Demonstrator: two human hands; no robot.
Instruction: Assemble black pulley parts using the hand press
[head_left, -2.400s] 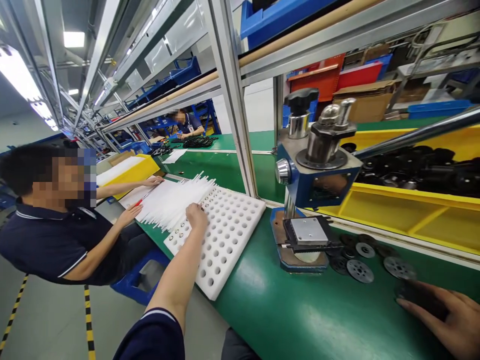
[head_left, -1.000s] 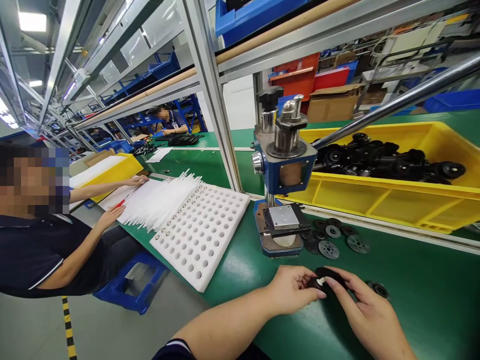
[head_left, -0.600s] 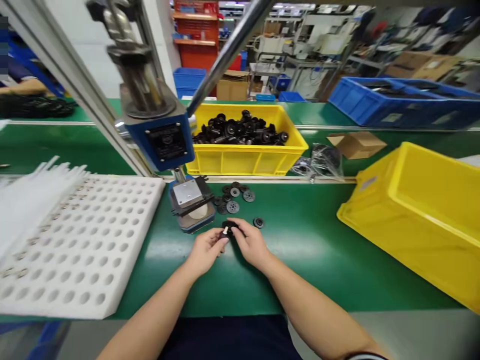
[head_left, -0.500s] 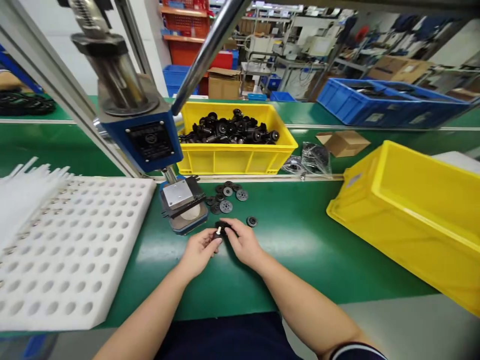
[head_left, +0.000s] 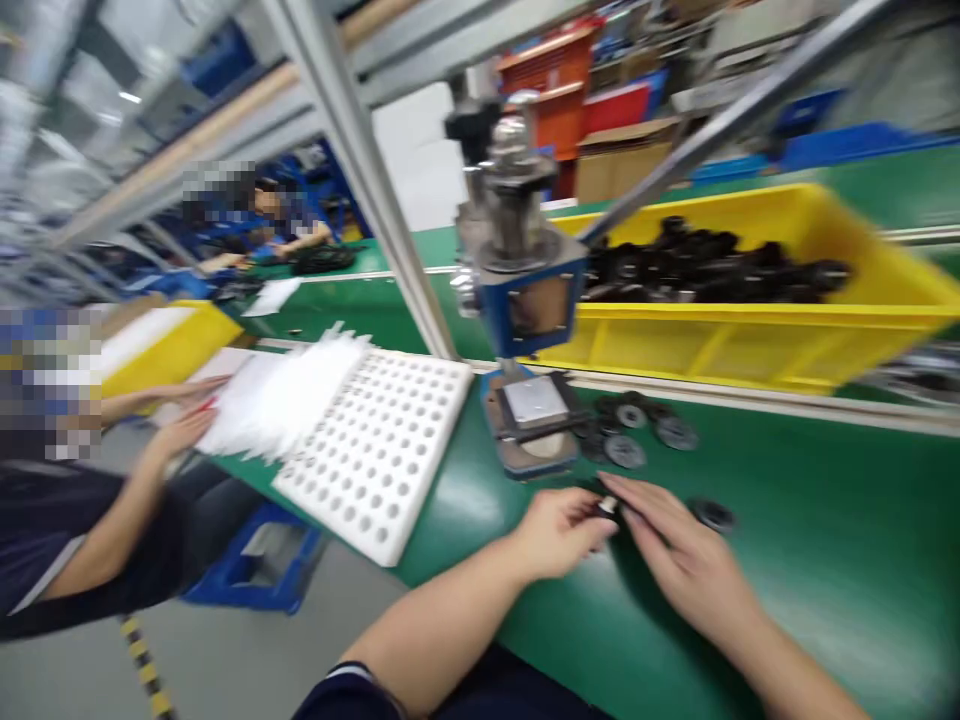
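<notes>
My left hand (head_left: 559, 530) pinches a small black part (head_left: 606, 508) with a white tip, low over the green table (head_left: 832, 540). Beside it, my right hand (head_left: 675, 540) has its fingers pressed together at the part's right side; whether it grips anything is hidden. Just behind my hands stands a small press (head_left: 534, 400) with a metal block on its base. Several black discs (head_left: 625, 451) lie to the right of the press. One more disc (head_left: 712, 514) rests behind my right hand.
A yellow bin (head_left: 765, 345) of black parts stands at the back. A white foam tray (head_left: 390, 430) with round holes, partly covered by white strips (head_left: 277, 395), lies left. A person's hands (head_left: 184, 430) work at its far side; another person (head_left: 292, 220) sits farther back.
The view has swung left, bringing two other people into sight and the right-hand yellow bin out of it. My right hand's fingers look straighter; my left hand still holds the small part.
</notes>
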